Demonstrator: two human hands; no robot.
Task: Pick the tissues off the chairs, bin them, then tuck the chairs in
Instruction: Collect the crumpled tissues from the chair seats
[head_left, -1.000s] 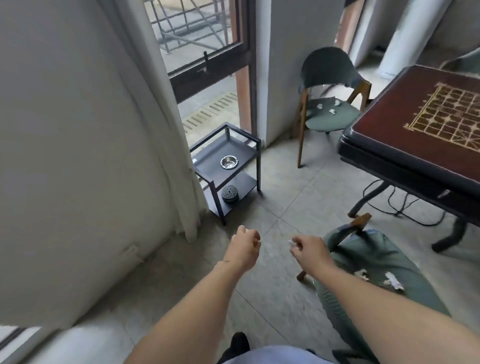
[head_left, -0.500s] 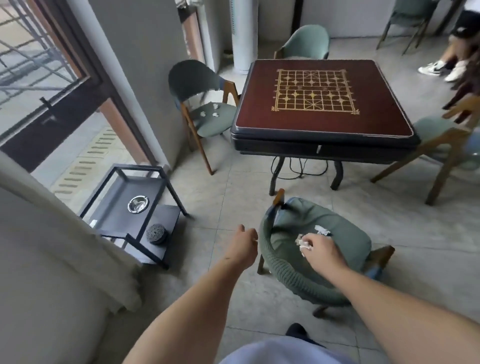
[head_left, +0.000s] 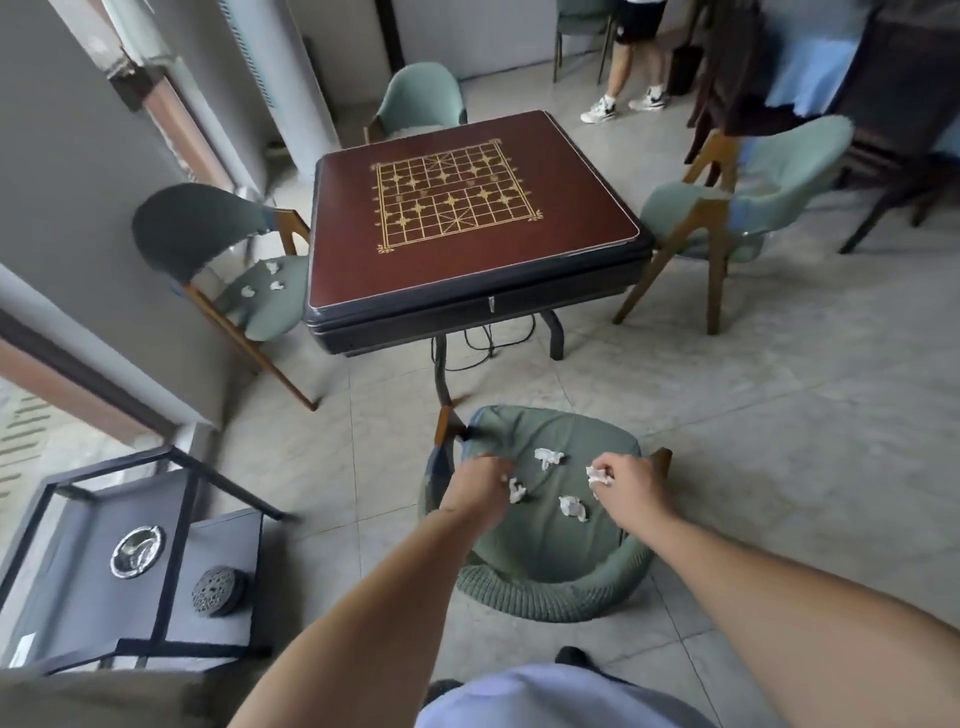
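Observation:
A green chair (head_left: 540, 551) stands just in front of me, pulled out from the table, with crumpled white tissues on its seat. My right hand (head_left: 626, 486) is shut on one tissue (head_left: 597, 475) above the seat's right side. At the seat's left side, my left hand (head_left: 480, 483) pinches another tissue (head_left: 516, 491) that still touches the cushion. Two loose tissues (head_left: 548, 457) (head_left: 573, 506) lie between my hands. A darker chair (head_left: 208, 244) at the table's left side carries three small tissues (head_left: 272, 285). No bin is in view.
The dark red chess-board table (head_left: 467, 218) stands beyond the near chair, cables under it. Pale green chairs sit at its far side (head_left: 421, 98) and right side (head_left: 753, 197). A black metal side cart (head_left: 135, 566) with an ashtray is at my left. A person's legs (head_left: 628, 67) are at the back.
The view has swung right from the window and wall to the table. Both hands moved forward over the near chair's seat; my left hand went from a fist beside the chair to a tissue.

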